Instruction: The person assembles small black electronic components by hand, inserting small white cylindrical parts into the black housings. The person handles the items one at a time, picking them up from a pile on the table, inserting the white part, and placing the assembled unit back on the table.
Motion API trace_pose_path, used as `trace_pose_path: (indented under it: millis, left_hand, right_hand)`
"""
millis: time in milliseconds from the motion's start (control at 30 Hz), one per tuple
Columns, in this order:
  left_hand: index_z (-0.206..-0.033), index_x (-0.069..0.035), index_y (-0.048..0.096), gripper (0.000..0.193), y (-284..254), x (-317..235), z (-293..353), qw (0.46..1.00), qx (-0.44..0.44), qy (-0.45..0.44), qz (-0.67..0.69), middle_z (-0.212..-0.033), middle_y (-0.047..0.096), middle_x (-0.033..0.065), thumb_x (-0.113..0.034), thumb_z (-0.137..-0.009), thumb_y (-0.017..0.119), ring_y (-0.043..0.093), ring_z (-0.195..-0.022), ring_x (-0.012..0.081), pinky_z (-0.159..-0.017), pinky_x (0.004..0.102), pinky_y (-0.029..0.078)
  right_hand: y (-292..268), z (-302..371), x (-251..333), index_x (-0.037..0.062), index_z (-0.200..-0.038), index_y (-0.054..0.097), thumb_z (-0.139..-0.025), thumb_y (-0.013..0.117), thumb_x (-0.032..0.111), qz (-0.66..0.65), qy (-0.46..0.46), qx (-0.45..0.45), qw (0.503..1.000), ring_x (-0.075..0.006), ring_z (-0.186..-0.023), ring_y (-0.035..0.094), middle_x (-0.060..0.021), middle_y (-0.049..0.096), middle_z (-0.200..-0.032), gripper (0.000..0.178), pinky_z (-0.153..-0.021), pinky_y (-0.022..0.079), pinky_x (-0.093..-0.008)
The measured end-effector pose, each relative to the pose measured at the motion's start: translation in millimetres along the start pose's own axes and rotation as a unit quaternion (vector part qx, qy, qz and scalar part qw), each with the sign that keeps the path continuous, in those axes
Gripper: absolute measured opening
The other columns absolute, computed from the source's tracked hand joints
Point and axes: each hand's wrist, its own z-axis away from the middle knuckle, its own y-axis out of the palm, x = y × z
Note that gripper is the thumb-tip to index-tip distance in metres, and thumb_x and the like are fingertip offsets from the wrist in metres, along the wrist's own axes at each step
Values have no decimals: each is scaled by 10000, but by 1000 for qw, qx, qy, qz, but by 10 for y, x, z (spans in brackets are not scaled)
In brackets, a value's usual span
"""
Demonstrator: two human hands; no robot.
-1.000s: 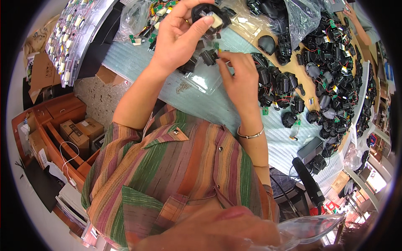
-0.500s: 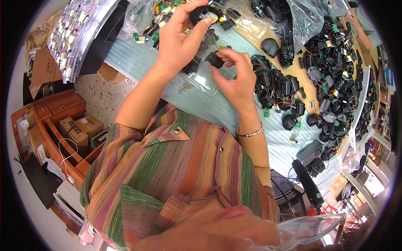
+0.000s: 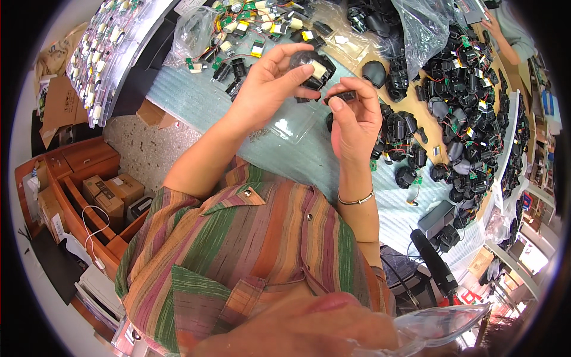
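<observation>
Above the bench my left hand [image 3: 270, 89] grips a rounded black plastic housing [image 3: 321, 61] with a pale cream-coloured part showing inside it. Close beside it on the right, my right hand [image 3: 357, 116] pinches a small dark plastic piece [image 3: 343, 96] between thumb and fingers. The two parts are near each other; whether they touch I cannot tell. Below my left hand a clear plastic tray [image 3: 291, 128] lies on the pale green foam mat [image 3: 264, 152]. Some small black parts [image 3: 233, 72] rest on the mat beyond my left wrist.
Wired cream and yellow components [image 3: 262, 24] are heaped at the far side, beside a clear plastic bag [image 3: 193, 35]. Black housings [image 3: 458, 113] with wires crowd the right. A co-worker's hand [image 3: 493, 27] shows at the far right. Left stands an orange-brown drawer unit [image 3: 83, 157].
My left hand has come nearer and right with the black housing. My right hand has shifted right with the small dark piece, and the housing's cream part now faces up.
</observation>
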Motion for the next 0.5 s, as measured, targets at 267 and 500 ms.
trace_pose_path:
  millis: [267, 500]
  left_hand:
    - [-1368, -3, 479, 358, 134, 53, 73, 999, 18, 23, -18, -1183, 608, 74, -61, -1018, 524, 623, -1050, 131, -837, 316, 591]
    - [-1360, 4, 518, 381, 166, -319, 142, 863, -7, 240, -444, -1143, 622, 73, -77, -994, 581, 613, -978, 96, -735, 264, 599]
  right_hand:
    - [83, 23, 45, -24, -1130, 598, -857, 741, -36, 112, 7, -61, 992, -99, -899, 620, -76, 663, -1038, 308, -803, 512, -226]
    - [10, -73, 49, 12, -1160, 543, -982, 594, 37, -55, 4, -115, 992, -118, -950, 612, -72, 628, -1045, 187, -902, 537, -330]
